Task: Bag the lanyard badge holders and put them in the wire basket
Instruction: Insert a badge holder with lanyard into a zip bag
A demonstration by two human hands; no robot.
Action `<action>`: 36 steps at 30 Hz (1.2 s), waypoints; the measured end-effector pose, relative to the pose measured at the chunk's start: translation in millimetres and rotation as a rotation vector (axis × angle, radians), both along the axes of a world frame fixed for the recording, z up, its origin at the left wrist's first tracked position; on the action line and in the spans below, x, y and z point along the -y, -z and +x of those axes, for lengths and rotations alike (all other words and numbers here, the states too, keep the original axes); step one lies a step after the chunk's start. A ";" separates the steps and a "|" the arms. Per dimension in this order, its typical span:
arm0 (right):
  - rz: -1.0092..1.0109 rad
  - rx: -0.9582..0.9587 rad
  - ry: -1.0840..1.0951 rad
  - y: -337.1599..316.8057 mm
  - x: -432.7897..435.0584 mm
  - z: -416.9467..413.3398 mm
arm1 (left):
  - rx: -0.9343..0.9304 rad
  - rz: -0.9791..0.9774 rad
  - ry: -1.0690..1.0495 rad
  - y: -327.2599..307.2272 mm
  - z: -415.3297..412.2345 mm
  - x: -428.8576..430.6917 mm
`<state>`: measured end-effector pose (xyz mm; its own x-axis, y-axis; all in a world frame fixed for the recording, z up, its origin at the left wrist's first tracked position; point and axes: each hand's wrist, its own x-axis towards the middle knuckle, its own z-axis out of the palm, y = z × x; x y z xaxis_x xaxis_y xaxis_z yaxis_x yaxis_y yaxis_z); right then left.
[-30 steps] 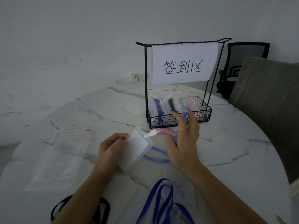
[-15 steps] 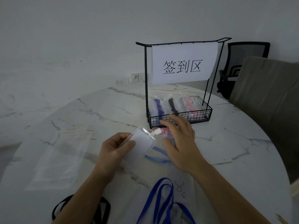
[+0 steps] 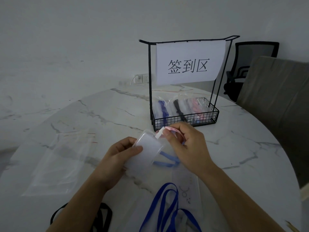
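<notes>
My left hand (image 3: 117,154) grips a clear badge holder (image 3: 149,145) with a white card inside, just above the marble table (image 3: 242,161). My right hand (image 3: 187,144) is closed around that holder's bunched pink and light-blue lanyard (image 3: 168,162) beside its white clip. Behind my hands stands the black wire basket (image 3: 184,120). It holds three bagged badge holders, with blue, black and pink lanyards. An empty clear bag (image 3: 56,164) lies flat at the left.
A dark-blue lanyard (image 3: 167,208) with its holder lies at the near edge. A black lanyard (image 3: 100,216) lies to its left. A paper sign (image 3: 189,62) hangs from the basket's frame. A black office chair (image 3: 247,69) and a grey chair back (image 3: 277,91) stand at the right.
My right hand went from open fingers near the basket to a fist around the gathered lanyard. My left hand tilted the badge holder and lifted it a little toward the right hand.
</notes>
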<state>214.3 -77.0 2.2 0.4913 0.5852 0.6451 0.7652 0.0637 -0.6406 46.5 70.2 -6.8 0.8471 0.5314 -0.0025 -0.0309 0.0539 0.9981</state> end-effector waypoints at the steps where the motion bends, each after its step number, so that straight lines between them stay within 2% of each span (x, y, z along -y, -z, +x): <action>1: 0.012 0.033 0.009 0.0 0.1 1.1 | 0.005 -0.037 -0.014 -0.2 0.7 -0.1; 5: 0.028 0.146 0.045 2.2 0.3 3.3 | 0.060 -0.238 0.074 -2.5 2.9 1.8; 11: 0.059 0.206 0.111 2.0 0.4 4.8 | 0.094 -0.453 0.223 -6.4 0.8 5.0; 15: 0.126 0.165 0.116 2.7 1.0 5.3 | -0.003 -0.264 0.261 -8.3 0.3 4.6; 18: 0.129 0.098 0.123 3.2 2.0 6.9 | 0.000 -0.305 0.314 -8.1 -1.9 5.0; 21: 0.112 0.053 0.121 2.8 1.2 6.1 | -0.019 -0.246 0.289 -5.6 0.3 6.7; 24: 0.038 0.039 0.080 2.0 3.7 5.8 | 0.044 -0.256 0.295 -4.5 2.4 6.4; 28: -0.114 0.060 -0.017 1.4 3.8 4.2 | 0.221 -0.378 0.191 -4.1 1.1 -2.0; 33: -0.309 -0.245 -0.350 3.0 2.3 -4.6 | 0.367 -0.495 -0.126 -7.5 7.4 -8.6; 36: -0.397 -0.273 -0.395 4.2 1.7 -8.6 | 0.372 -0.416 -0.275 -7.8 6.8 -12.6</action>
<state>205.7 -78.7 -2.1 0.3053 0.9258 0.2229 0.5375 0.0257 -0.8429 53.2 82.8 1.0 0.6632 0.7483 0.0128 -0.4408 0.3767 0.8147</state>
